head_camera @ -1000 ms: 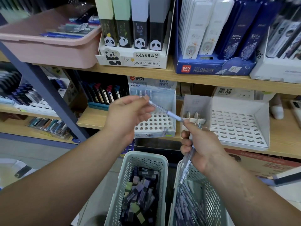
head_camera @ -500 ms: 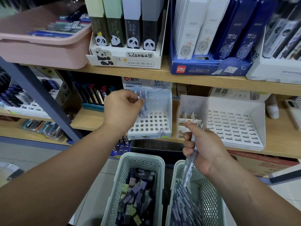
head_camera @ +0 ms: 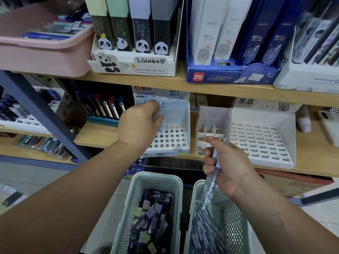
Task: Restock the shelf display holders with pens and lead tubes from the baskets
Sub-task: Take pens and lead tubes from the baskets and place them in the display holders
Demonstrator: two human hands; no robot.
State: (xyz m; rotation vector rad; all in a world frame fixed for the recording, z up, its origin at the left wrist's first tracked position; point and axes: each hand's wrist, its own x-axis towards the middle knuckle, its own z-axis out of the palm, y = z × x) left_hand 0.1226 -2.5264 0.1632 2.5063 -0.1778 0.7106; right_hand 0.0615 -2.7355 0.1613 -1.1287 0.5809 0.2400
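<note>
At the shelf: light pens, small holes

Over the pen holder on the lower shelf, the left hand pinches one pen near its top. The pen stands almost straight up, with its low end at a back hole. It is blurry there, so I cannot tell if the end is in the hole yet. The right hand is closed tight round a bunch of pens, above the right basket full of loose pens. The left basket holds lead tubes.

The pens look thin, light and stiff. Their clear, smooth sides could slip. A two-finger hold up high should work best, so the low end can find a hole. The lead tubes look like small flat boxes, light and hard, and are best held by the sides. The holder looks like white card with rows of round holes. Both baskets are pale plastic with many tiny holes.
</note>
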